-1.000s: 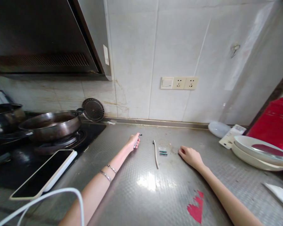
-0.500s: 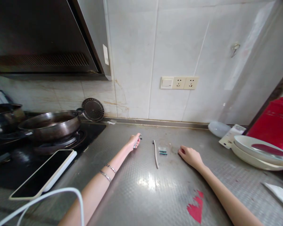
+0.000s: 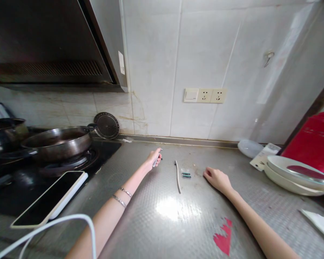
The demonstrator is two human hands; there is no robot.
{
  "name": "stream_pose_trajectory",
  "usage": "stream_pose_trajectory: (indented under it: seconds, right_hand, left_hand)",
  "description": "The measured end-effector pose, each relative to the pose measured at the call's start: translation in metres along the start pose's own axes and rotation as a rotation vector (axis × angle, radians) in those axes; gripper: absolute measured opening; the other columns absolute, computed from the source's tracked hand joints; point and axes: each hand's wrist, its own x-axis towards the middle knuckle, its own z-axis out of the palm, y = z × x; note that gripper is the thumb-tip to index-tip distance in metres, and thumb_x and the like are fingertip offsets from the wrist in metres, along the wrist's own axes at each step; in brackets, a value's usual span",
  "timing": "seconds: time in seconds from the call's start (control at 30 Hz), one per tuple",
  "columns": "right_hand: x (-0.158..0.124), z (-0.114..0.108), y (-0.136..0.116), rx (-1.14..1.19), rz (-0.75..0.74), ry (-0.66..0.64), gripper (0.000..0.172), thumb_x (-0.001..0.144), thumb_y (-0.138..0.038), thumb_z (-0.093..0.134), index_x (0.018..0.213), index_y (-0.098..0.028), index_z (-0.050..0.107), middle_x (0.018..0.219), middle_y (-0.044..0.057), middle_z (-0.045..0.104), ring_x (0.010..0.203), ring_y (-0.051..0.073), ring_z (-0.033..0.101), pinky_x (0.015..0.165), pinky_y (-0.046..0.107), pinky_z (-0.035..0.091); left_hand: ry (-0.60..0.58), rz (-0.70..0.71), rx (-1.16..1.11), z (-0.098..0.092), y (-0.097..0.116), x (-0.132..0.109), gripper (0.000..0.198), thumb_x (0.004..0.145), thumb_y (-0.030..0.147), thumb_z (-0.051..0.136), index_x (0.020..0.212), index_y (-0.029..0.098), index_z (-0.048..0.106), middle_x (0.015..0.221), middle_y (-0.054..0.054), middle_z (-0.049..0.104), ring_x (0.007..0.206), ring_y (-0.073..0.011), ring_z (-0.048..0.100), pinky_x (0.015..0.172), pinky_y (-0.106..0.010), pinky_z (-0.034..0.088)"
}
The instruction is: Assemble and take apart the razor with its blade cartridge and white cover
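My left hand (image 3: 154,158) is closed around a small metal tool (image 3: 155,162) over the counter; a thin tip shows past the fingers, and its exact kind is hidden by my grip. To its right lies a slim white stick with a dark head (image 3: 178,177), shaped like a toothbrush. Beside that is a small clear pack (image 3: 186,175) with two dark-and-teal strips. My right hand (image 3: 217,178) rests on the counter to the right of the pack, fingers curled in, with nothing visible in it.
A phone (image 3: 50,199) lies at the left by the stove, a white cable (image 3: 70,217) near it. A steel pan (image 3: 59,142) stands on the stove. At the right are stacked white dishes (image 3: 291,180) and a clear bowl (image 3: 250,148). A red scrap (image 3: 223,239) lies in front.
My left hand has tilted slightly, and the tool's tip has turned upward with it. My right hand and the things on the counter stay in place.
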Motion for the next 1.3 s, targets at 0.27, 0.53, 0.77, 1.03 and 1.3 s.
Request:
stream_pose_trajectory:
  seconds: [0.27,0.53,0.77,1.03,1.3]
  right_hand:
    - [-0.002,-0.028,-0.031,0.129,0.048,0.044,0.029,0.081,-0.034,0.038,0.066,-0.018,0.057,0.066,0.004,0.062,0.062,0.014,0.055,0.05,0.02,0.028]
    - [-0.023,-0.052,-0.127,-0.018,-0.169,-0.108,0.033,0.081,-0.029,0.038,0.074,-0.015,0.066,0.079,0.015,0.068,0.075,0.024,0.064,0.062,0.028,0.042]
    - [-0.018,-0.045,-0.152,-0.077,-0.163,-0.216,0.029,0.077,-0.02,0.044,0.093,-0.01,0.066,0.093,0.021,0.067,0.087,0.031,0.064,0.067,0.038,0.049]
    - [-0.014,-0.031,-0.15,-0.068,-0.163,-0.279,0.03,0.075,-0.018,0.044,0.091,-0.009,0.068,0.092,0.019,0.068,0.085,0.029,0.065,0.065,0.03,0.048]
    - [0.002,-0.078,-0.129,0.191,-0.233,-0.19,0.035,0.078,-0.024,0.037,0.059,-0.013,0.064,0.056,0.01,0.067,0.056,0.016,0.063,0.052,0.02,0.042]
  left_hand:
    - [-0.118,0.121,0.073,0.0,0.027,-0.017,0.036,0.082,0.042,0.031,0.059,0.017,0.042,0.04,0.007,0.034,0.03,-0.0038,0.027,0.034,-0.016,0.017]
    - [-0.198,0.232,0.21,0.001,0.044,-0.029,0.026,0.083,0.028,0.039,0.063,0.014,0.049,0.044,0.005,0.043,0.033,-0.0043,0.036,0.035,-0.015,0.025]
    - [-0.298,0.299,0.372,-0.007,0.051,-0.035,0.016,0.08,0.029,0.048,0.075,0.014,0.048,0.061,-0.003,0.062,0.048,-0.0095,0.054,0.042,-0.017,0.038]
    - [-0.327,0.372,0.322,-0.01,0.045,-0.029,0.029,0.072,0.039,0.062,0.077,0.012,0.053,0.074,-0.01,0.068,0.053,-0.0118,0.06,0.048,-0.021,0.044]
    - [-0.222,0.488,0.337,-0.002,0.045,-0.032,0.023,0.067,0.032,0.066,0.07,0.009,0.062,0.066,-0.007,0.066,0.058,-0.0143,0.061,0.053,-0.023,0.044]
